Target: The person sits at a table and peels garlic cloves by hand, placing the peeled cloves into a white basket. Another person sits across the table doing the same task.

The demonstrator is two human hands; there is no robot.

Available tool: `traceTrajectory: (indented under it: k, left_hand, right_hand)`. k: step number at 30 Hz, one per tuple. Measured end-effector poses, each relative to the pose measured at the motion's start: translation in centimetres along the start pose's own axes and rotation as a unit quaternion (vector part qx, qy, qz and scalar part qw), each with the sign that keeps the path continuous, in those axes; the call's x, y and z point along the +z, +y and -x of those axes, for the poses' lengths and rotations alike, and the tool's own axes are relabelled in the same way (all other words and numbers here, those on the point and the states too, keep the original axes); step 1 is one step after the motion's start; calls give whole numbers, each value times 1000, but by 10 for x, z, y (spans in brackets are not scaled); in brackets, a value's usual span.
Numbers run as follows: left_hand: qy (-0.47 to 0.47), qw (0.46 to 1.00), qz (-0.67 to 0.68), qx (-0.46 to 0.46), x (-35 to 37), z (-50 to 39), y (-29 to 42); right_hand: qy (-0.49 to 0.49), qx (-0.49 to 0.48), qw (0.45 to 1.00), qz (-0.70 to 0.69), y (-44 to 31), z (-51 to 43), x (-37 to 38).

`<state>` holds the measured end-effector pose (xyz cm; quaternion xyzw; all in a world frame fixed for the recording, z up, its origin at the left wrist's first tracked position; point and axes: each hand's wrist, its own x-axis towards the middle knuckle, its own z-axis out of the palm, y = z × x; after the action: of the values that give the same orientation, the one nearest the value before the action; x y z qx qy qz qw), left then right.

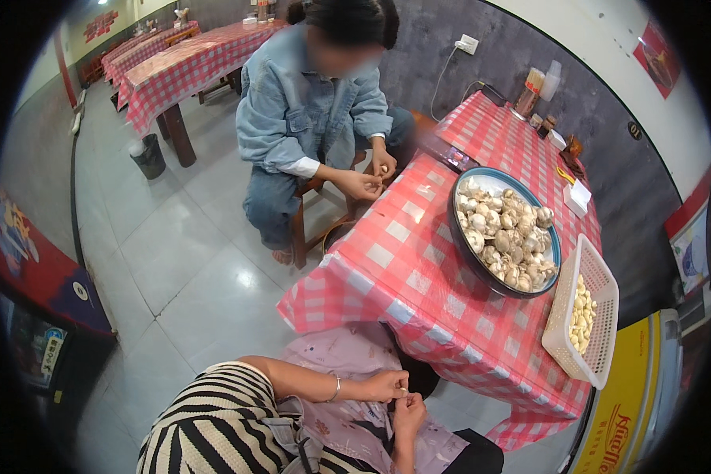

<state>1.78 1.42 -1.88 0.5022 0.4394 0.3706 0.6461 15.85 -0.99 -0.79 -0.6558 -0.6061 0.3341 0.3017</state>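
Above my lap, over a lilac patterned apron (320, 355), my two hands meet. My left hand (386, 385), with a bracelet at its wrist, pinches a small pale piece, apparently a garlic clove (404, 391). The fingers of my right hand (409, 412) close on the same piece from the other side. On the table, a blue-rimmed bowl (459, 237) holds a heap of unpeeled garlic bulbs (506, 234). Beside it, at the table's near right, a white perforated plastic basket (560, 332) contains peeled garlic cloves (582, 317).
A red-and-white checked cloth (385, 255) covers the table. Across its corner sits a person in a denim jacket (308, 112), hands (370, 178) around a clove. A phone (456, 157), chopstick holder (530, 92) and tissue box (577, 197) stand farther back. A yellow cooler (619, 403) is at right.
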Motion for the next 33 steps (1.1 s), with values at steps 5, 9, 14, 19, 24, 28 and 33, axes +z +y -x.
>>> traceTrajectory:
  k: [5,9,14,19,24,28,33]
  left_hand:
    - [16,993,114,17,-7,-6,-18]
    - [41,983,176,22,-12,-9,-19]
    - [62,978,190,-61,-19,-9,-9]
    - [54,977,191,-76,-20,-8,-10]
    - [30,973,215,-77,-17,-9,-14]
    - [30,973,214,-83,-16,-9,-12]
    - [42,968,214,-127,-16,-13,-18]
  right_hand:
    - [-4,-32,997,73,-18,-9,4]
    - [-25,-57,996,71,-31,-19,6]
    - [-32,-75,992,97,-30,-27,11]
    - [-21,-66,996,50,-15,-26,18]
    - [-7,-41,999,2,0,-23,19]
    - [-14,-22,999,-32,7,-23,17]
    - [-44,-16,998,-49,6,-25,15]
